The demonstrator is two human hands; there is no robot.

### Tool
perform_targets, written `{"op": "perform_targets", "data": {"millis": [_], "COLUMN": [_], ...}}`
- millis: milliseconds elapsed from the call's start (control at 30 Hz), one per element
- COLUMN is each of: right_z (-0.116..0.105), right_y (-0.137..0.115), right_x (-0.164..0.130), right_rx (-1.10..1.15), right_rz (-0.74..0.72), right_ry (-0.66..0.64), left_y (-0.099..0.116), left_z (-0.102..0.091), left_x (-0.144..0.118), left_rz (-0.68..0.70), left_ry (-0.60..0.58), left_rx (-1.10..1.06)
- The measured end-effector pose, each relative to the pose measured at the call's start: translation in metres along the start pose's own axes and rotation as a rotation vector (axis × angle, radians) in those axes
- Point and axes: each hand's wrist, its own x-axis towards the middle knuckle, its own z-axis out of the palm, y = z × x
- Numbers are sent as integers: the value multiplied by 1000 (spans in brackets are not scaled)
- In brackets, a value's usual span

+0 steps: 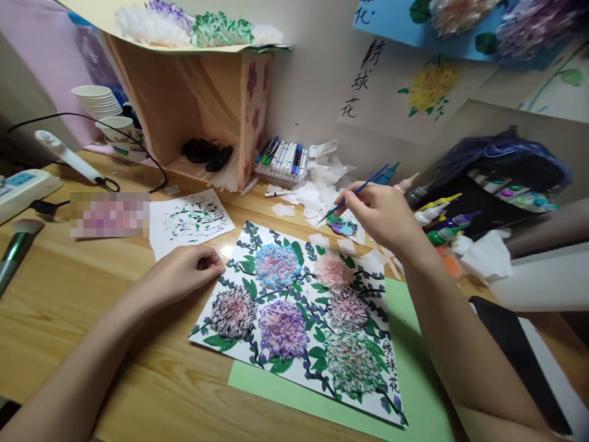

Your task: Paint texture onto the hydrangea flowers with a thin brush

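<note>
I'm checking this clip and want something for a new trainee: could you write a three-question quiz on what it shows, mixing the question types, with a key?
1. Open: What does the right hand hold?
2. True or false: The flower painting lies partly over a green sheet.
3. Multiple choice: How many large round blossoms does the painting show?
A) four
B) six
C) nine

Key:
1. A slim blue brush.
2. True; the sheet shows past the painting's right and lower edges.
3. B: one blue, one pale pink, one purple, one green and two dark-tipped pink.
</note>
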Motion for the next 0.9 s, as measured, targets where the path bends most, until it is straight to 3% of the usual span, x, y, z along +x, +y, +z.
{"op": "perform_targets", "data": {"millis": [133, 300, 533, 900], "right_z": [14, 35, 61, 70], "right_y": [-42, -72, -78, -78], "right_x": [-21, -44, -51, -53], "right_rx": [386, 522, 474, 426], "right_rz": [-157, -247, -305, -337], "right_ry": [-168, -308, -400, -410], "left_y": [0, -3, -7, -5], "left_z": [0, 3, 6, 6], "left_x": [-1, -1, 0, 0], "left_rz": [23, 43, 67, 70], "left_ry": [13, 23, 6, 16], "left_rx": [-40, -78, -140, -131]}}
